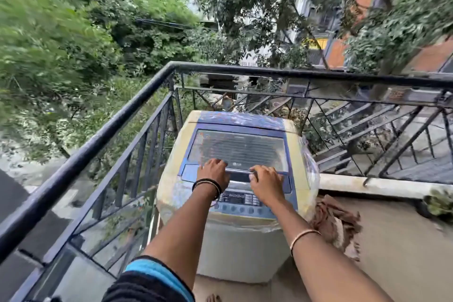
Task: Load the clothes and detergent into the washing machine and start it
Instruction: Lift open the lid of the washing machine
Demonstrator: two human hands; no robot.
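Observation:
A top-loading washing machine point(247, 235) with a yellowed body and blue top stands in the balcony corner. Its glass lid point(239, 147) lies flat and closed. My left hand point(212, 172) and my right hand point(266, 182) both rest on the lid's front edge, fingers curled over the handle strip. The control panel point(241, 200) with a row of buttons sits just below my hands, partly covered by my wrists. A brown cloth point(337, 220) lies crumpled on the floor right of the machine. No detergent is visible.
A black metal railing point(117, 122) runs along the left and behind the machine, very close to it. A low white kerb point(367, 182) edges the floor on the right. Trees and buildings lie beyond. My foot point(213, 298) shows at the bottom.

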